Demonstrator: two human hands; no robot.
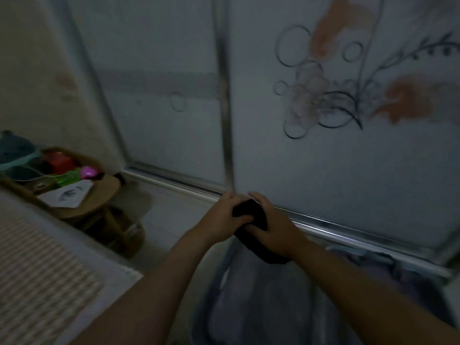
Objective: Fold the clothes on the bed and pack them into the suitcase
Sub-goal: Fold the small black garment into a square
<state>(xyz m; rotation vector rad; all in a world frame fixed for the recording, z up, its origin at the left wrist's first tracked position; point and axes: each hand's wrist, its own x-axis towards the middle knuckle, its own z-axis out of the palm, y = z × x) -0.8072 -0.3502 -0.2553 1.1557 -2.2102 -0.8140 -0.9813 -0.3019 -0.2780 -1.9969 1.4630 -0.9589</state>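
A small black garment (251,215) is bunched between both hands, held in the air in front of me. My left hand (224,217) grips its left side with curled fingers. My right hand (271,227) grips its right side, and a loose end (268,256) hangs below that hand. Under the hands lies the open grey suitcase (249,307) on the floor, with greyish fabric inside. The bed (37,270) with a striped cover fills the lower left. The picture is dim and blurred.
A sliding wardrobe door (298,145) with a flower pattern stands straight ahead, its metal track (323,225) along the floor. A round wooden side table (99,195) at the left carries a box of colourful toys (64,165) and a paper.
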